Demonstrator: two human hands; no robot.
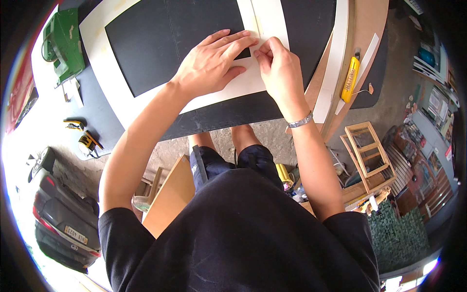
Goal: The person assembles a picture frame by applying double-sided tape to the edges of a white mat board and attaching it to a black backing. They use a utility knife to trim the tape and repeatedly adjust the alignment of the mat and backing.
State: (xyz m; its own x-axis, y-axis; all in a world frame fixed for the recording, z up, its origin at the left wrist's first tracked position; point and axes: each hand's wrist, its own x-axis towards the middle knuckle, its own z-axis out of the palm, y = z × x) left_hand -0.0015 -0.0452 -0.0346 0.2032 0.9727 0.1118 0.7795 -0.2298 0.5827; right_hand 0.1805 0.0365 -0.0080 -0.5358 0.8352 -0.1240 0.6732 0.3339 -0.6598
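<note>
Head view, looking straight down over the person's own black shirt and knees.

Both forearms ran up from the lower edge and converged on a white frame panel [114,73] lying flat on the dark table [228,114]. The panel had a large black rectangular opening at its centre and a white upright strip [267,17] running away from the hands toward the top edge.

Left hand [211,63]: palm down, wrist roughly straight, fingers extended and lying flat across the lower rail of the panel, fingertips pointing right toward the upright strip. Grip open, pressing on the surface rather than closing around anything.

Right hand [277,70]: wrist bent slightly inward, a metal bracelet [300,120] on the wrist. Thumb and index finger were pinched together at the joint where the upright strip met the lower rail, just beside the left fingertips. Grip nearly closed; what lay between the fingertips was too small to tell.

Surroundings: a yellow utility knife [350,80] lay on a wooden board [369,22] at the right of the table, well apart from the hands. A green power tool [61,41] sat at the upper left. A yellow tape measure [86,142] lay on the floor at left. A small wooden frame [367,153] stood at lower right. A dark car [58,219] was at lower left.
</note>
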